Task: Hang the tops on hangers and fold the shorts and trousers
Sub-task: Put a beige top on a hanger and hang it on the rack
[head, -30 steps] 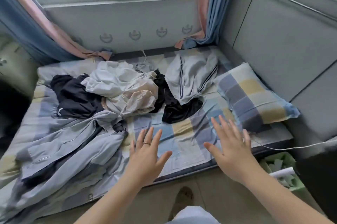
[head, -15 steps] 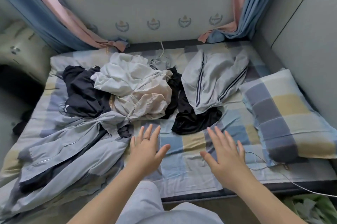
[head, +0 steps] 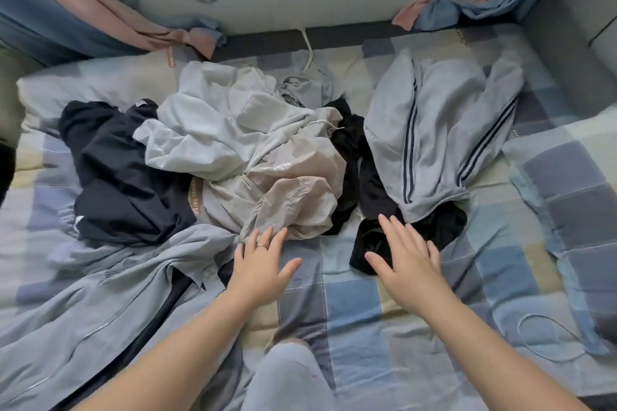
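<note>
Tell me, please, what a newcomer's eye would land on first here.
A tangled heap of clothes covers the middle of the checked bed sheet, pale pieces between dark ones. Right of it lies a grey striped garment. Nearer the camera, the left hand and right hand reach toward the heap, fingers spread.

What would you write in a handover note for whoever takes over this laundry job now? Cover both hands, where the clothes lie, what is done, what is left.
Left hand: open, by the crumpled beige garment, holding nothing.
Right hand: open, over the black garment below the grey dark-striped garment.
Also heaped on the checked bedsheet: pale grey garment, dark navy garment, grey-blue zip jacket.
Done: nothing hung or folded; no hangers in view.
Left: sort, hang tops, fold shorts and trousers.
</note>
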Tool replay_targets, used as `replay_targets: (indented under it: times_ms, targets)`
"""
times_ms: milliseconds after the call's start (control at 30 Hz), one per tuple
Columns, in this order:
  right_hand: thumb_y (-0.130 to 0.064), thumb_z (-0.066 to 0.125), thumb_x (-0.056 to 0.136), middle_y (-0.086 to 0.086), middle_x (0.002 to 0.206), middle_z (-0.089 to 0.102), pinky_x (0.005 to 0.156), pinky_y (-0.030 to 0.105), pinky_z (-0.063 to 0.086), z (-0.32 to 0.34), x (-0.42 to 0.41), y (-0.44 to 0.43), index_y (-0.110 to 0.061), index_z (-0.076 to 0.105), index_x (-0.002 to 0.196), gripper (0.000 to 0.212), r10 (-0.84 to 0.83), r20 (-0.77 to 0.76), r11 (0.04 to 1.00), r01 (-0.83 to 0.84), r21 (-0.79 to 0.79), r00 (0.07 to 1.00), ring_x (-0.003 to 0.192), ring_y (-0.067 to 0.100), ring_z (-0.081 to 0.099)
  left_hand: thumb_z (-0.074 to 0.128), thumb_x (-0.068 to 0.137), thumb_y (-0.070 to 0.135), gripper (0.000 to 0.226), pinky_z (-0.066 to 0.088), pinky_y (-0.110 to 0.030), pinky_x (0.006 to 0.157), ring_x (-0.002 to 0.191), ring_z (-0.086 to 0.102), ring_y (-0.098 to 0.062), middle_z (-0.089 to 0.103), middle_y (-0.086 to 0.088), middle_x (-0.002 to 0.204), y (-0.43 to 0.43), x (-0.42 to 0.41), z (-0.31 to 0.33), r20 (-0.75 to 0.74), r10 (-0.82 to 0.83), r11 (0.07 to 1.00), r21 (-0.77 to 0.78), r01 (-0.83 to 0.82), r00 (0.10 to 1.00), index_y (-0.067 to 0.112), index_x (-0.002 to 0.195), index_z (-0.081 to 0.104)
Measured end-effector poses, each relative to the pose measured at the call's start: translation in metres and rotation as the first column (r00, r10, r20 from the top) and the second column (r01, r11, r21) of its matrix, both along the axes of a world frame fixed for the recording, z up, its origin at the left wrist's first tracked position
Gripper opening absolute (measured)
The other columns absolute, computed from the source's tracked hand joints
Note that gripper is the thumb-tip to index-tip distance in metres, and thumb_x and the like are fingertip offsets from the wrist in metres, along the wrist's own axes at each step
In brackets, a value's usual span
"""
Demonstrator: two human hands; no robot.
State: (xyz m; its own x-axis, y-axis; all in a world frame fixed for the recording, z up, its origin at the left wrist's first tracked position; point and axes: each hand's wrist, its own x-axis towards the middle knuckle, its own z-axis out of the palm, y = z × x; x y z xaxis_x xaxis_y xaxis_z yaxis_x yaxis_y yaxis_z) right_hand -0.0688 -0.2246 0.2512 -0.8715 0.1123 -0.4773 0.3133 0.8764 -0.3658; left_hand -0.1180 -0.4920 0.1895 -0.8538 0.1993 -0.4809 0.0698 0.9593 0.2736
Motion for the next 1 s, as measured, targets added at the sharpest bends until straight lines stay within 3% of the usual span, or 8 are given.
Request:
replay_targets:
  times_ms: [200,400,533,633,733,833,933,1000]
  targets:
    - [-0.055,0.040,0.102,-0.011,0.168,0.006,0.122,0.046,0.008,-0.060,-0.096,-0.019,-0.039,0.003,0.159,0.070,0.030,0.059,0.999,-0.031,0.017,0.998,0.154,0.015,0.004,0.036,0.094,0.069,0.077,0.010,-0.050,0.121,0.154,0.002,-0.025,0.009,0.001,0.168,-0.020,-0.092,-0.061,0.004,0.018,1.000,-0.023,-0.018,1.000,0.033,0.159,0.012]
    - [-0.048,0.052,0.098,-0.008,0.168,0.008,0.120,0.049,0.010,-0.151,-0.200,-0.021,-0.043,0.008,0.158,0.074,0.191,-0.059,0.981,-0.192,-0.008,0.980,0.154,0.019,0.002,0.049,0.095,0.059,0.082,0.015,-0.053,0.120,0.153,0.003,-0.030,0.004,-0.002,0.168,-0.004,-0.168,-0.149,-0.026,0.196,0.981,0.008,-0.195,0.980,0.033,0.159,0.005]
    - [-0.042,0.063,0.094,-0.007,0.166,-0.019,0.114,0.072,0.008,-0.226,-0.281,-0.047,-0.053,-0.002,0.153,0.089,0.415,-0.118,0.908,-0.403,0.116,0.902,0.152,0.028,-0.017,0.065,0.088,0.044,0.094,0.018,-0.064,0.116,0.152,0.002,-0.038,-0.006,0.000,0.168,0.013,-0.228,-0.214,-0.027,0.355,0.933,0.064,-0.353,0.934,0.043,0.156,0.001]
    - [-0.036,0.072,0.089,-0.007,0.163,-0.028,0.104,0.082,0.008,-0.282,-0.332,-0.065,-0.061,-0.005,0.148,0.100,0.507,-0.062,0.857,-0.494,0.151,0.860,0.151,0.031,-0.023,0.059,0.089,0.037,0.084,0.026,-0.070,0.109,0.148,0.014,-0.041,0.001,-0.001,0.166,0.025,-0.247,-0.270,0.027,0.437,0.897,0.056,-0.438,0.899,0.046,0.153,0.006]
    - [-0.034,0.068,0.092,-0.001,0.165,-0.017,0.103,0.084,0.018,-0.338,-0.352,-0.072,-0.057,0.005,0.151,0.090,0.534,0.079,0.829,-0.540,0.145,0.842,0.152,0.034,-0.009,0.061,0.090,0.034,0.068,0.024,-0.071,0.108,0.146,0.014,-0.039,0.010,0.001,0.163,0.035,-0.236,-0.320,-0.041,0.419,0.901,-0.106,-0.421,0.907,0.036,0.149,0.026]
    - [-0.031,0.060,0.096,0.006,0.163,0.002,0.105,0.077,0.027,-0.381,-0.352,-0.076,-0.047,0.017,0.154,0.073,0.514,0.072,0.835,-0.518,0.189,0.855,0.146,0.038,0.013,0.059,0.089,0.025,0.059,0.019,-0.076,0.105,0.147,0.008,-0.038,0.013,0.005,0.162,0.032,-0.243,-0.342,-0.073,0.423,0.900,-0.080,-0.428,0.903,0.037,0.142,0.036]
    - [-0.034,0.058,0.098,0.007,0.158,0.010,0.104,0.080,0.024,-0.393,-0.350,-0.081,-0.045,0.021,0.153,0.067,0.483,0.026,0.853,-0.477,0.212,0.875,0.146,0.039,0.014,0.057,0.089,0.020,0.058,0.015,-0.078,0.106,0.150,0.002,-0.038,0.012,0.008,0.163,0.030,-0.246,-0.340,-0.033,0.442,0.895,-0.044,-0.443,0.897,0.039,0.141,0.037]
    - [-0.034,0.056,0.099,0.008,0.155,0.018,0.107,0.072,0.030,-0.387,-0.351,-0.078,-0.042,0.028,0.153,0.061,0.495,-0.001,0.858,-0.489,0.161,0.869,0.142,0.039,0.023,0.056,0.092,0.024,0.052,0.013,-0.078,0.107,0.150,0.000,-0.038,0.010,0.009,0.164,0.031,-0.248,-0.331,0.003,0.451,0.892,-0.013,-0.451,0.892,0.039,0.139,0.039]
